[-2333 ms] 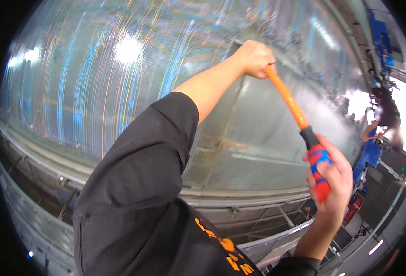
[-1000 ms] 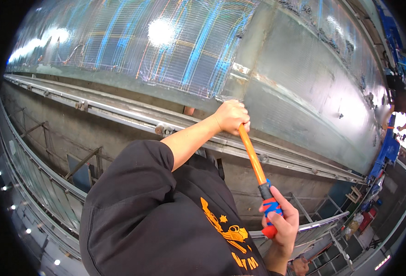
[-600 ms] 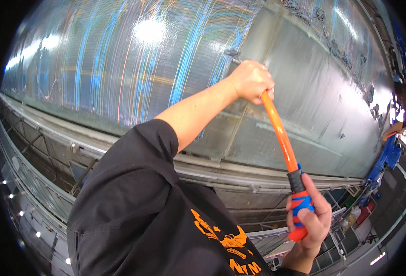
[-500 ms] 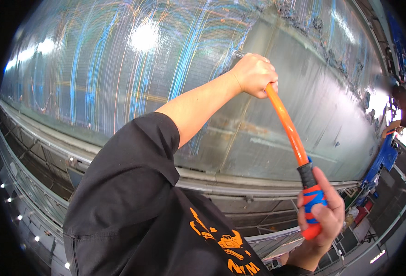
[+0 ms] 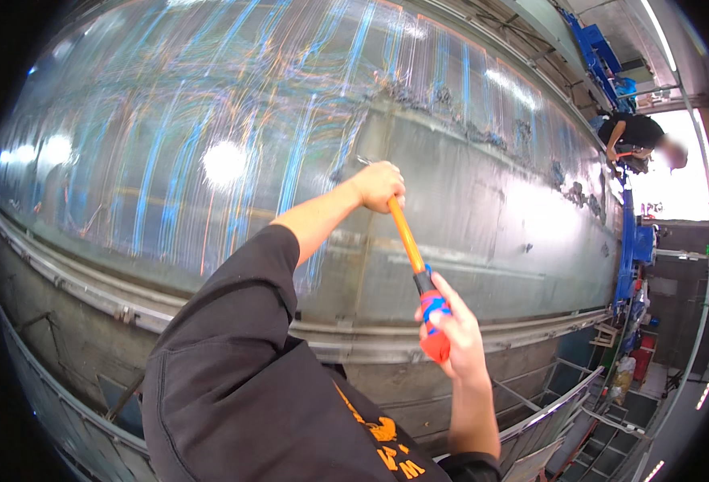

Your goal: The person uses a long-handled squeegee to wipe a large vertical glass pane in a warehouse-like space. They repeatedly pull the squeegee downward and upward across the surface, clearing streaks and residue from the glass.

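1. Orange glossy rod point(image 5: 406, 235) sits further left in view than half a second ago.
2. Black-collared, with red-and-blue wrapping point(image 5: 433, 306) below, it slants over the shiny grey surface point(image 5: 451, 193).
3. Left hand point(image 5: 380, 185) clasps its top; right hand point(image 5: 456, 331), its wrapping.

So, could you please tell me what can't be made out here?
Head view: far end of the orange tool, mostly hidden by the left hand.
Head view: wrapped grip, partly covered by the right hand.
Head view: what the distant co-worker holds, too small.
Head view: material of the dark lumps, too small.
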`<state>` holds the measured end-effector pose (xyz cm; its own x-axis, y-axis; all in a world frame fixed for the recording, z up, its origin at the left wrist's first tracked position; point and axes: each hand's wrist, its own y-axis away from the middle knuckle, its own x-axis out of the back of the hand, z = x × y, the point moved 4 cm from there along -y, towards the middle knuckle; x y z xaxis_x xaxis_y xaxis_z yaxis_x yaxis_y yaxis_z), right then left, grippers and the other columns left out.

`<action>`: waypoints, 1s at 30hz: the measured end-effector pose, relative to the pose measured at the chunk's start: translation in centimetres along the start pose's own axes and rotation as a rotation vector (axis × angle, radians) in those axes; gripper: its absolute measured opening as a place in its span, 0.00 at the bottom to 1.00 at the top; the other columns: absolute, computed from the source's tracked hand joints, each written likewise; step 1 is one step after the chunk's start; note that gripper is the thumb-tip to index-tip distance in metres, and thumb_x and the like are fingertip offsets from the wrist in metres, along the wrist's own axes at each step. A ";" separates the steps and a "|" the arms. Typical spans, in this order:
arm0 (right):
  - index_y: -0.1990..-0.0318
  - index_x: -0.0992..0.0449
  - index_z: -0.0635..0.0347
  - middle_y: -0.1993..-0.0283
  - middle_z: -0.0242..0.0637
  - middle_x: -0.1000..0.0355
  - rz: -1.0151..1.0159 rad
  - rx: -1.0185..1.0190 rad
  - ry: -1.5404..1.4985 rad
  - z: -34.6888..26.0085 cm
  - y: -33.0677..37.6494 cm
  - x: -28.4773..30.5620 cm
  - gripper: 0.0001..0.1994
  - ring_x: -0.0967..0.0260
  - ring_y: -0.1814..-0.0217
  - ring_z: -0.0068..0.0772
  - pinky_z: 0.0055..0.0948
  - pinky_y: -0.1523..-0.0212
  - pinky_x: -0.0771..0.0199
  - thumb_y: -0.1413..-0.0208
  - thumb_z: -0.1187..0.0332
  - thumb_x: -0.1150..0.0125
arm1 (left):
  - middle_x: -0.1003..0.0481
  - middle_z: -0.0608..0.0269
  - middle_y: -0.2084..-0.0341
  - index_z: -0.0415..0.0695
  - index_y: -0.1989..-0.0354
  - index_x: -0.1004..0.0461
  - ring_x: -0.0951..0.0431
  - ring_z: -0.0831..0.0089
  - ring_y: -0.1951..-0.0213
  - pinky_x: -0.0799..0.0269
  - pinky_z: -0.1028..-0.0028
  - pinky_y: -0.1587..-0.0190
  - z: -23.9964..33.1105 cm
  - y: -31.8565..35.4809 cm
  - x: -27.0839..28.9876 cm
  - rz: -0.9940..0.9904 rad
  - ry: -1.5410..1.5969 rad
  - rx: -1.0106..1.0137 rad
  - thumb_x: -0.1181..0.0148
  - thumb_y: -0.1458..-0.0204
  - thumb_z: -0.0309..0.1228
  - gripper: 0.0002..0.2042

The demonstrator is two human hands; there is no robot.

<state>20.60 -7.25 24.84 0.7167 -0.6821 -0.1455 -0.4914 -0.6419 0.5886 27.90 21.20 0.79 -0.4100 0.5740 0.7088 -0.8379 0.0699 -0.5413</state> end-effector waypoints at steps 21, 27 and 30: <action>0.37 0.22 0.70 0.42 0.56 0.22 0.191 0.557 1.039 15.0 29.2 0.6 0.25 0.21 0.48 0.50 0.43 0.42 0.21 0.41 0.70 0.29 | 0.31 0.64 0.84 0.49 0.87 0.31 0.27 0.57 0.73 0.32 0.59 0.64 31.8 21.1 -3.1 0.037 0.056 0.190 0.32 0.55 0.39 0.16; 0.58 0.12 0.66 0.38 0.57 0.21 0.069 0.488 0.820 13.8 28.0 -1.0 0.14 0.26 0.31 0.62 0.50 0.30 0.28 0.51 0.68 0.23 | 0.33 0.64 0.85 0.50 0.88 0.33 0.28 0.58 0.76 0.33 0.58 0.69 31.7 20.9 -3.0 0.088 0.140 0.177 0.32 0.57 0.37 0.16; 0.72 0.17 0.64 0.50 0.48 0.15 0.000 0.528 0.829 13.3 26.2 -1.5 0.05 0.21 0.35 0.57 0.52 0.32 0.25 0.51 0.74 0.24 | 0.35 0.64 0.87 0.50 0.89 0.35 0.29 0.58 0.78 0.33 0.59 0.72 30.6 20.6 -2.7 0.153 0.142 0.197 0.33 0.60 0.35 0.16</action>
<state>0.03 -27.70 29.96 0.7376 -0.3500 0.5774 -0.5053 -0.8534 0.1281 0.71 -3.89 1.54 -0.4944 0.6752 0.5475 -0.8297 -0.1787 -0.5288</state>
